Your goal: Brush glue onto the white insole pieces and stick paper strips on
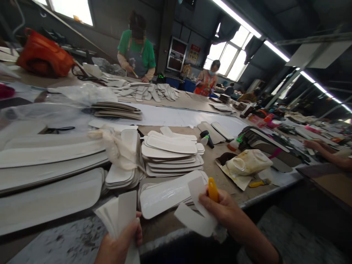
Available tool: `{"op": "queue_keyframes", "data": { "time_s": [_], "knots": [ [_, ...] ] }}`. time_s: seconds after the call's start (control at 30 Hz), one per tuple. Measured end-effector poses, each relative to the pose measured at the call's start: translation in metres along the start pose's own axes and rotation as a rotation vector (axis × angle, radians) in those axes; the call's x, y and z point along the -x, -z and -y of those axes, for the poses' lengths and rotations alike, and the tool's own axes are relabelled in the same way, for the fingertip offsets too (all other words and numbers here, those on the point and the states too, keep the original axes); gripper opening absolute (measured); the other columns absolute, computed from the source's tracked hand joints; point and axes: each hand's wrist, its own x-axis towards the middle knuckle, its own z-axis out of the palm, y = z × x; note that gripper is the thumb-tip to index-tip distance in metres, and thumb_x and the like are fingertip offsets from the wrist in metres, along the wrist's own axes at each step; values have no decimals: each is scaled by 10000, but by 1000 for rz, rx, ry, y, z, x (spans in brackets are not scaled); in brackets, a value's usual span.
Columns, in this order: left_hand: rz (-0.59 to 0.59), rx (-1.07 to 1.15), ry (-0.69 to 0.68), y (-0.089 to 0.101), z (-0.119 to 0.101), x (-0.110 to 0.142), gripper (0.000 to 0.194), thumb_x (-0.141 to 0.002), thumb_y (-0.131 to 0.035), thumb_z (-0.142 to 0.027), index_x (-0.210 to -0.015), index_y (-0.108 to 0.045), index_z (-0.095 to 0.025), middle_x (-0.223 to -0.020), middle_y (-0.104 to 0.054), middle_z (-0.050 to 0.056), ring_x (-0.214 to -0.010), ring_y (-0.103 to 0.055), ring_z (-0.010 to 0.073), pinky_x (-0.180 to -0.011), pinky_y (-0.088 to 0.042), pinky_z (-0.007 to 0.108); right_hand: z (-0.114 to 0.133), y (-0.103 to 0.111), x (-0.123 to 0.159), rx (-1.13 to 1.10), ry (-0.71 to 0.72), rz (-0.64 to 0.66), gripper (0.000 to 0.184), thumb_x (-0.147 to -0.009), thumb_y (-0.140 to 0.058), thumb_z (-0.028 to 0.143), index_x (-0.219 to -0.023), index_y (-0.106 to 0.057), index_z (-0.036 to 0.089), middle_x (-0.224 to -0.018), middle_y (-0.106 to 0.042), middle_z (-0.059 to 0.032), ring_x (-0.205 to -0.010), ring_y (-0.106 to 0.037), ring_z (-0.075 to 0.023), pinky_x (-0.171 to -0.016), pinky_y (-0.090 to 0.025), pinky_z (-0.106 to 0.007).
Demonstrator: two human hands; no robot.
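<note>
My left hand, at the lower middle, is closed around a fanned bundle of white strips. My right hand grips a couple of curved white strips together with a yellow-handled brush; its handle sticks up past my fingers, and its head is mostly hidden below. Just beyond both hands lies a stack of glossy white rounded panels on the table. Behind it rises a taller pile of similar panels. A second yellow-handled brush rests to the right, beside a stained whitish plastic container.
Long white panels fill the left, with a crumpled cream cloth near them. Small bottles stand right of centre. An orange bag sits at far left. Co-workers stand across the table; another person's arm reaches in right.
</note>
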Motion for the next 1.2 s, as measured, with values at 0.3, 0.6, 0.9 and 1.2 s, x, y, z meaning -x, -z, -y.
{"op": "queue_keyframes", "data": {
  "time_s": [0.3,0.6,0.9,1.2],
  "knots": [
    [-70,-88,8,-9,-13,-17,405,-509,-778,-369,-774,-640,-96,-497,-545,-34,-472,-449,101,-445,-364,227,16,-27,-72,474,-1,579,324,-790,-566,386,-553,-489,179,-513,-358,68,-483,-283,-70,-443,-218,-208],
    [-14,-190,85,-6,-13,-25,338,-498,-747,-378,-678,-641,-113,-466,-536,-28,-444,-444,109,-446,-345,241,30,-68,-109,970,47,857,260,-777,-598,388,-718,-649,140,-576,-493,35,-530,-415,-98,-495,-283,-224],
    [35,-247,110,-2,-16,-22,318,-549,-733,-422,-590,-592,-140,-505,-540,-15,-489,-451,119,-496,-355,254,33,-85,-111,1263,184,804,289,-788,-601,403,-876,-731,160,-796,-705,-95,-710,-598,-199,-517,-283,-251],
    [-25,-409,55,-9,-15,-28,356,-536,-718,-473,-501,-545,-164,-401,-491,-24,-411,-412,117,-442,-293,256,31,-89,-102,1317,243,768,309,-801,-595,413,-913,-735,161,-834,-728,-124,-780,-656,-241,-553,-362,-258]
  ]
}}
